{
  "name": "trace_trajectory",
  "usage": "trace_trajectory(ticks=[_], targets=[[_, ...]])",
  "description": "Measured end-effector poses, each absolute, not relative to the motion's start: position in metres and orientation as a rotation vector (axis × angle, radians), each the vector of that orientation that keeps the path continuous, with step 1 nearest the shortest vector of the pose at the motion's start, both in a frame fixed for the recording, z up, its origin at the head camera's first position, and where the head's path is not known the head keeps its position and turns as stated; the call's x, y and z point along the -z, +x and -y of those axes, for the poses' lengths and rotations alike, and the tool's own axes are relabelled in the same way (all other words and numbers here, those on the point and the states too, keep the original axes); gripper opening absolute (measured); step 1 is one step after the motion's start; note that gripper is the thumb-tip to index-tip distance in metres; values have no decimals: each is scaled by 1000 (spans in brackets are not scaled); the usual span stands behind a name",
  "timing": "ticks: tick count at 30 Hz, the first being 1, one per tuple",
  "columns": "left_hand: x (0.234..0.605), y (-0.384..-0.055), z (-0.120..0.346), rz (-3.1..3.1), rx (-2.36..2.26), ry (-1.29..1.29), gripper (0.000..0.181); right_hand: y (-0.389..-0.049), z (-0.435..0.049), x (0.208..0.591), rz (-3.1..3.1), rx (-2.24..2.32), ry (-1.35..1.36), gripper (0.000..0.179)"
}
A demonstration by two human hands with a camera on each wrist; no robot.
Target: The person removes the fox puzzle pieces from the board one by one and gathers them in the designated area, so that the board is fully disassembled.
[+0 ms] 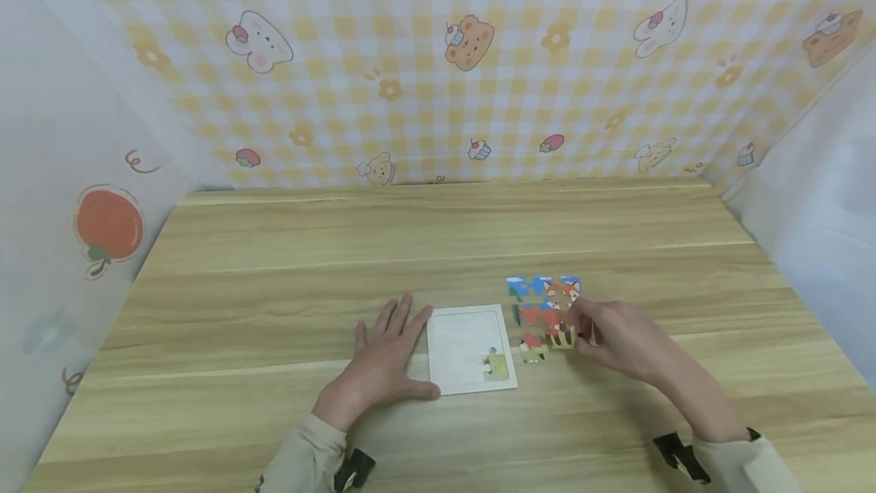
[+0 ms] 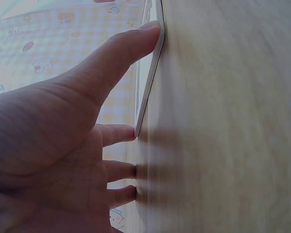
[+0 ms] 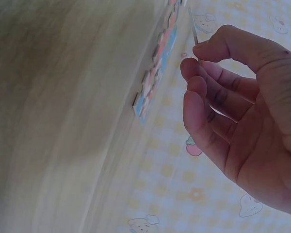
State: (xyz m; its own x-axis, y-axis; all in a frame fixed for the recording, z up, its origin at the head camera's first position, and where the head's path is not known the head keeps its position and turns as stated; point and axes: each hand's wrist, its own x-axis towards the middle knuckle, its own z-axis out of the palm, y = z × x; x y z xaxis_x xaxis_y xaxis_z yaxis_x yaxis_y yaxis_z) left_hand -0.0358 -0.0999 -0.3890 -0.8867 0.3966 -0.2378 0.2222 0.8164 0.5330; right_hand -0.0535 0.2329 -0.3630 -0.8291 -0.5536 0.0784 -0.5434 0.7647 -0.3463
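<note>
A white square puzzle tray (image 1: 455,341) lies flat on the table, with a green puzzle piece (image 1: 497,368) in its lower right corner. My left hand (image 1: 379,366) is spread at the tray's left side. Its thumb (image 2: 146,35) rests on the near corner and the index fingertip touches the far one, while the other fingertips press the tabletop. To the right, my right hand (image 1: 626,337) pinches a puzzle piece (image 1: 563,336) with brown and yellow-green print between thumb and fingers. The right wrist view shows that piece (image 3: 194,30) edge-on, raised above the table.
Several loose puzzle pieces (image 1: 527,316) lie right of the tray, printed blue, red and green, one with a fox face (image 1: 560,294). The wood-grain table (image 1: 287,265) ends at a yellow checked cloth (image 1: 411,112) behind, with pale cloth walls at both sides.
</note>
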Motion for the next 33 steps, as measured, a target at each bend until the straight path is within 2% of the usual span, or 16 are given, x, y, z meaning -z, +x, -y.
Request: trace_trajectory(ticks=[33], targets=[[389,-36,100,-2664,-733,480,105,-53,-233,381,-2783,725,-954,24]])
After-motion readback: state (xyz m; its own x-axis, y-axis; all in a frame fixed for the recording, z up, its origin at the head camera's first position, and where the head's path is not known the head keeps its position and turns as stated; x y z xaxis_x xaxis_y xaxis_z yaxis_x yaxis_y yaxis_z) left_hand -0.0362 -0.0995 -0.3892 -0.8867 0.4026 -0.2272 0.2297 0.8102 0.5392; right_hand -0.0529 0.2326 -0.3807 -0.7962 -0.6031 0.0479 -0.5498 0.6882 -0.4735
